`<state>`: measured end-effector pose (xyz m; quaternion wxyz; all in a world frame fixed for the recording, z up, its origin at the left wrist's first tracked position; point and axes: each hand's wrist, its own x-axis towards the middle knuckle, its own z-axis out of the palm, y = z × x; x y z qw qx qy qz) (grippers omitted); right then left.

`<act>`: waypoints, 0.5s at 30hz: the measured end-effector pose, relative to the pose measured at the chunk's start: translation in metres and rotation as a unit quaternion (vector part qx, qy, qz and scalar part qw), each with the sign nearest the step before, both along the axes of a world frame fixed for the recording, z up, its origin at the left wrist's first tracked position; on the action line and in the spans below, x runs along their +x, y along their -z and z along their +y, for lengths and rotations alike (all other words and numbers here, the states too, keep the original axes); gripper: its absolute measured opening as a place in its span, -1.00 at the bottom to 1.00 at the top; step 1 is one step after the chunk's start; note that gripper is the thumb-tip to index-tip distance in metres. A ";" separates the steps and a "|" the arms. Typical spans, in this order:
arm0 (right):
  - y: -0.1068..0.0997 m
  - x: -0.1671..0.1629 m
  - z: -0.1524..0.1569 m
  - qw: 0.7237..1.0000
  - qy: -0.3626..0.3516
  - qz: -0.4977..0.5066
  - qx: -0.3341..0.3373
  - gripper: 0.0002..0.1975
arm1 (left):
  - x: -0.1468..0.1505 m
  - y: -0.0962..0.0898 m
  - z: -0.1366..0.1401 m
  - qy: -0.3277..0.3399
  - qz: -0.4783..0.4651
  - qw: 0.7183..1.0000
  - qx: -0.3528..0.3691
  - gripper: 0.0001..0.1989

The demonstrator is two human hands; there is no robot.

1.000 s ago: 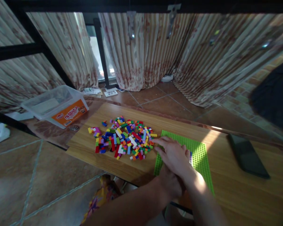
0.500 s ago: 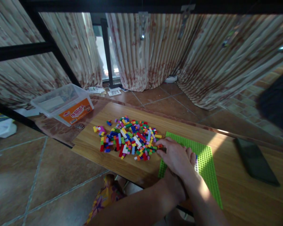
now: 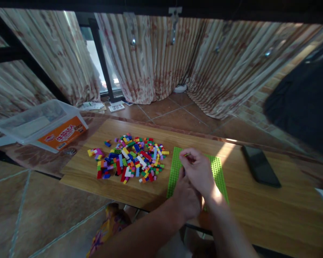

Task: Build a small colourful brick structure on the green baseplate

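Over the green studded baseplate (image 3: 174,172), my hands are close together and overlap. My right hand (image 3: 197,170) is closed in a pinch, with a bit of a small yellow-and-red toy brick showing at its fingertips. Below and partly behind it, my left hand (image 3: 185,197) has curled fingers; what they hold, if anything, is hidden. The hands cover the middle of the baseplate. Left of it spreads a loose pile of toy bricks (image 3: 134,157) in many colours on the wooden table (image 3: 150,193).
A clear plastic box (image 3: 51,123) with an orange label stands at the far left end. A black phone (image 3: 261,166) lies right of the baseplate. Striped curtains (image 3: 161,64) hang behind the table. A large dark shape (image 3: 304,100) fills the upper right.
My right hand has left the pile's right edge and drawn back over the baseplate, its fingers now curled in. The view has swung to the right.
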<state>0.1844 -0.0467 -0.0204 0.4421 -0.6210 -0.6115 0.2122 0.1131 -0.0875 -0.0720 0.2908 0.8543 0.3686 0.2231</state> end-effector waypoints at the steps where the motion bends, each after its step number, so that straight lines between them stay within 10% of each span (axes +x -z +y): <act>1: 0.000 0.006 0.000 1.000 0.015 0.020 0.012 -0.84 | -0.002 -0.005 0.001 0.004 0.010 1.000 0.009 -0.47; 10: 0.007 0.061 -0.009 0.977 0.126 0.168 0.046 -0.75 | -0.023 -0.040 0.018 0.010 0.061 0.998 0.016 -0.20; 15: 0.013 0.094 -0.018 0.979 0.117 0.157 -0.051 -0.69 | -0.025 -0.041 0.024 -0.007 0.055 0.998 0.006 -0.26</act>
